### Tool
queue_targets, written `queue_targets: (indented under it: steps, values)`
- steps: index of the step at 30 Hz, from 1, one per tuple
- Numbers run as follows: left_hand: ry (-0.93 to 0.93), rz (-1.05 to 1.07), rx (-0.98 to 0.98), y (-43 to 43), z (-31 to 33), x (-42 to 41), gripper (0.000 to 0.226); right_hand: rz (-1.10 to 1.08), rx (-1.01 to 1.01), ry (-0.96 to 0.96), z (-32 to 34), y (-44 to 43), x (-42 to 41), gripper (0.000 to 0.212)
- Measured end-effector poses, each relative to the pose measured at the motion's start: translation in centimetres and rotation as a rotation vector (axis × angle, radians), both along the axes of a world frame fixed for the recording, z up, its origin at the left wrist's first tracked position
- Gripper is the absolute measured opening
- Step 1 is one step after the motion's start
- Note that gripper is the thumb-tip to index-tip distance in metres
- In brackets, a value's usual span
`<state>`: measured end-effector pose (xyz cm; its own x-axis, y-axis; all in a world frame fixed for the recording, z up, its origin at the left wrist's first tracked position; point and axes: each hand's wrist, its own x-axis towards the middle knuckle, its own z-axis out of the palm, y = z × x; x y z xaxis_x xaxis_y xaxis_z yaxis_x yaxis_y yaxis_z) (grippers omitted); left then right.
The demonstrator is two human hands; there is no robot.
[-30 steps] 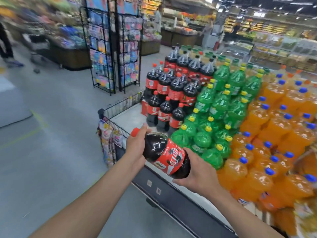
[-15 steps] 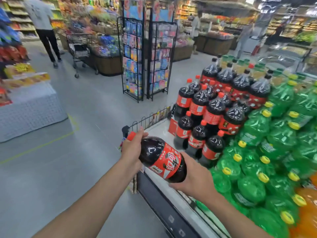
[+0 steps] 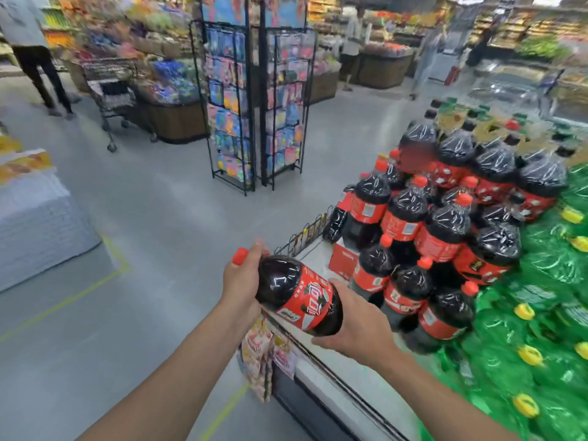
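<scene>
Left hand [image 3: 241,281] grips bottle [image 3: 299,296] neck; right hand [image 3: 358,327] seemingly cups base.

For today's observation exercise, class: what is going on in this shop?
A person holds a cola bottle on its side in both hands. The left hand grips the neck by the red cap; the right hand cups the base. Beside it, a display stand holds stacked cola bottles and green bottles.

Bright even store light, glare on dark bottles [image 3: 451,224], motion blur and wide-angle warping at edges.
</scene>
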<state>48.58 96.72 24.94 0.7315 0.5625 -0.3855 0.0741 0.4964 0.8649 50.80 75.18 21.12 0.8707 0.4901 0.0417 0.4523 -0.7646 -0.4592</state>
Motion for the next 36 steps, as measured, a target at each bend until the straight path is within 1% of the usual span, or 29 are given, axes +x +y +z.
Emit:
queue_targets:
  steps: [3, 6, 9, 14, 17, 19, 22, 24, 25, 27, 29, 34, 35, 36]
  values:
    - [0.029, -0.072, 0.027, 3.0, -0.6, 3.6, 0.029, -0.076, -0.010, 0.012, -0.7, 3.2, 2.0, 0.103]
    - [0.015, -0.140, 0.047, 4.5, -1.2, 7.3, 0.025, -0.168, 0.013, 0.022, -2.0, 5.2, 3.9, 0.103]
    - [0.016, -0.232, 0.108, 4.8, -2.0, 10.7, 0.024, -0.249, 0.052, 0.058, -3.4, 6.2, 5.7, 0.102]
    - [-0.028, -0.396, 0.207, 3.2, -2.9, 16.5, 0.021, -0.449, 0.113, 0.071, -6.9, 7.0, 9.5, 0.111]
    - [-0.051, -0.478, 0.296, 1.5, -3.6, 19.7, 0.020, -0.580, 0.159, 0.085, -9.2, 7.4, 11.8, 0.108]
    - [-0.053, -0.546, 0.392, 0.5, -4.7, 21.7, 0.021, -0.646, 0.195, 0.116, -10.6, 7.9, 13.4, 0.104]
    - [-0.084, -0.638, 0.538, -1.0, -5.9, 24.2, 0.019, -0.769, 0.233, 0.213, -13.1, 8.8, 15.9, 0.103]
    - [-0.121, -0.693, 0.643, -1.8, -6.7, 25.9, 0.020, -0.824, 0.314, 0.345, -15.2, 9.3, 17.8, 0.107]
    - [-0.138, -0.725, 0.704, -2.1, -7.2, 26.7, 0.022, -0.829, 0.386, 0.409, -16.4, 9.3, 18.7, 0.109]
    - [-0.128, -0.790, 0.793, -2.5, -8.6, 28.3, 0.025, -0.852, 0.500, 0.497, -18.9, 9.3, 20.6, 0.108]
    - [-0.104, -0.802, 0.813, -3.0, -9.8, 29.8, 0.023, -0.898, 0.558, 0.562, -21.4, 9.0, 22.3, 0.102]
    - [-0.162, -0.915, 0.795, -5.0, -11.4, 32.2, 0.018, -1.010, 0.758, 0.629, -24.8, 8.6, 24.5, 0.092]
    - [-0.167, -0.928, 0.792, -5.4, -11.7, 32.7, 0.019, -1.028, 0.798, 0.624, -25.1, 8.5, 24.7, 0.092]
    - [-0.175, -0.939, 0.796, -5.7, -11.9, 33.0, 0.019, -1.051, 0.817, 0.615, -23.8, 8.5, 24.7, 0.090]
